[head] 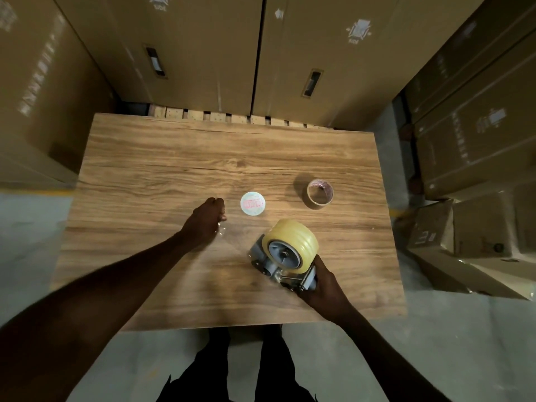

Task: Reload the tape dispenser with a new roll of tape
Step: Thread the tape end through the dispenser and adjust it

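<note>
A grey metal tape dispenser (268, 264) lies on the wooden table (174, 158), with a full yellowish roll of tape (293, 242) seated on its hub. My right hand (322, 288) grips the dispenser's handle end at the near right. My left hand (207, 220) rests on the table to the left, fingers closed around a crumpled clear piece of film or tape (220, 229). An empty brown cardboard core (320, 194) stands beyond the dispenser to the right. A round white disc with red print (253, 203) lies flat between my left hand and the core.
Tall cardboard boxes (203, 53) stand behind the table, and more boxes (475, 158) are stacked at the right. A wooden pallet (226, 116) shows at the table's far edge. My legs (240, 369) are below the near edge on a grey floor.
</note>
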The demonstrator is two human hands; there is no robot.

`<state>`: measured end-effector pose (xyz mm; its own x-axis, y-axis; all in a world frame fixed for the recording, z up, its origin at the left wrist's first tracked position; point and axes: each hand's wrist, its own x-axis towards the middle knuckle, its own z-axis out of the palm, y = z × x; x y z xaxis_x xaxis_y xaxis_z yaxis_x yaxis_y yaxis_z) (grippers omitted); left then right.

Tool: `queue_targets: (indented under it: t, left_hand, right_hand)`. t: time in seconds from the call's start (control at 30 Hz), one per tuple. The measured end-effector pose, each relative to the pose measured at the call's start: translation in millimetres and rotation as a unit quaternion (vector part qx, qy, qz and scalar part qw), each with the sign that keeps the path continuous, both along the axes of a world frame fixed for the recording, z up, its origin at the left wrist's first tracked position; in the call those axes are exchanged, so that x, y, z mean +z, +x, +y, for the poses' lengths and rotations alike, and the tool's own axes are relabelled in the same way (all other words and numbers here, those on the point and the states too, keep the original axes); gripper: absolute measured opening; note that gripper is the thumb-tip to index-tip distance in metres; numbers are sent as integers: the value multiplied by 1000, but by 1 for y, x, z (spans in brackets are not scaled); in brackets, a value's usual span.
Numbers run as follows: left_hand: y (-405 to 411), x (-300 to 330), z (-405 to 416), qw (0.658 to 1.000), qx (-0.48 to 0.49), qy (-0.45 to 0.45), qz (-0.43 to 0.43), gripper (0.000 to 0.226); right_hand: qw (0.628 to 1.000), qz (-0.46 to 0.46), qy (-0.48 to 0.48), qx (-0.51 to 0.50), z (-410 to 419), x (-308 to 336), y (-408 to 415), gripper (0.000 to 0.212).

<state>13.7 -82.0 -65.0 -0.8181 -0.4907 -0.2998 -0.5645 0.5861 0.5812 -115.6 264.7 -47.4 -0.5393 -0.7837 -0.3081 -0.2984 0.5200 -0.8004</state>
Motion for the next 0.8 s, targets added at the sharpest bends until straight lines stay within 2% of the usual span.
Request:
queue_targets:
  t: [0.13, 0.27, 0.5, 0.63, 0.8]
  left_hand:
    - [5, -2, 1, 1000, -4, 1, 24, 18]
    - [6, -3, 5, 1000, -19, -9, 13, 7]
    - [13, -11, 19, 999, -18, -50, 12, 5]
    - [15, -18, 27, 997, 16, -72, -26, 17]
    - [14, -18, 22, 996, 38, -73, -28, 24]
  right_hand:
    - [1000, -2, -8, -15, 13, 0, 5, 73]
    - [1000, -2, -9, -9, 23, 3, 9, 74]
    - [1000, 9, 14, -2, 31, 0, 13, 74]
    - [1000, 15, 25, -2, 30, 1, 19, 75]
    - [999, 19, 43, 3, 28, -1, 22, 68]
